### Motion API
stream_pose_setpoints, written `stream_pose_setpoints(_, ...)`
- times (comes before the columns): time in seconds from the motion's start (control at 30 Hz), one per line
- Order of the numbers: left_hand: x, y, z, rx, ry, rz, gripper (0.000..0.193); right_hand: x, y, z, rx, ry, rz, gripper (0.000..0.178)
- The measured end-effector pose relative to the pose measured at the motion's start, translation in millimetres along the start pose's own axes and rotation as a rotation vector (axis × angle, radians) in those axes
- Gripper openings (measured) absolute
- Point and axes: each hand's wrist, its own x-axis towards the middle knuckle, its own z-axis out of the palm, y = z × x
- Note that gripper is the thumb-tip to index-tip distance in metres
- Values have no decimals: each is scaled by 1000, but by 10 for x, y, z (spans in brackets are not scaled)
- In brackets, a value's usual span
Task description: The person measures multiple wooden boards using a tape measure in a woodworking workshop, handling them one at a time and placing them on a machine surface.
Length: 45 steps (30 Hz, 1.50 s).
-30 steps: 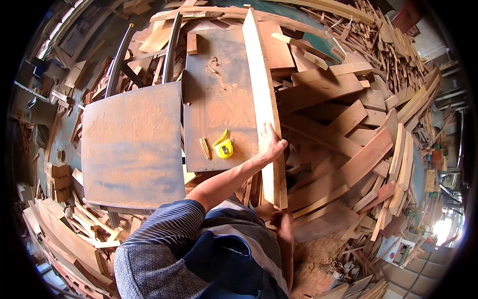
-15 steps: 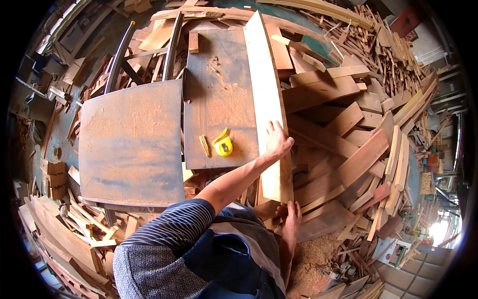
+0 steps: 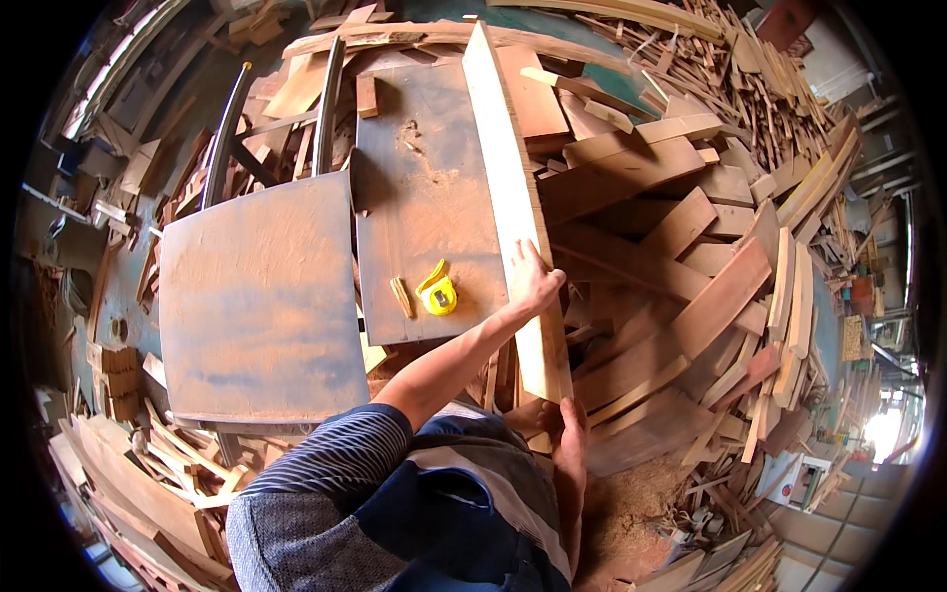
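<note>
A long pale wooden board lies lengthwise along the right side of a dusty metal worktop, its near end sticking out past the front edge toward me. My left hand lies across the board, fingers on its upper face and the thumb side at its right edge. At the near end, my right hand grips the corner from below, partly hidden by the board. Left of the board, a yellow tape measure rests on the worktop beside a small bundle of wood slivers.
A second metal panel stands to the left, with dark rails behind it. A small wood block sits at the worktop's far left corner. Offcuts are heaped at the right, and sawdust covers the floor near me.
The view has turned slightly, shifting the whole scene a little. My right hand has drawn in against the board's near end. My left hand keeps its place on the board.
</note>
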Motion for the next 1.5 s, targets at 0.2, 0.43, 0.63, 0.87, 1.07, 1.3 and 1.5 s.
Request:
stream_pose_setpoints(0.2, -1, -236, -64, -93, 132, 130, 63, -39, -47, 66, -132, -98, -17, 49)
stream_pose_setpoints(0.43, -1, -370, -179, -240, 117, 146, 61, -89, -28, 127, -64, -163, 38, 55)
stream_pose_setpoints(0.63, -13, -292, -213, -191, 77, 88, 64, -73, 0, 123, -9, -188, 49, 54)
stream_pose_setpoints(0.87, 81, -381, 42, -300, 71, 41, 58, 39, 287, 33, -259, -28, -96, 47)
stream_pose_setpoints(1.07, 319, -646, 27, -513, 21, 129, 72, 117, 121, 34, -256, -213, -187, 58)
stream_pose_setpoints(1.3, 176, -456, 17, -492, -115, 124, 73, 71, 284, -9, -292, -175, -273, 55)
stream_pose_setpoints(1.5, 221, -503, -42, -358, 41, 140, 71, 105, 210, 16, -370, -294, -202, 71)
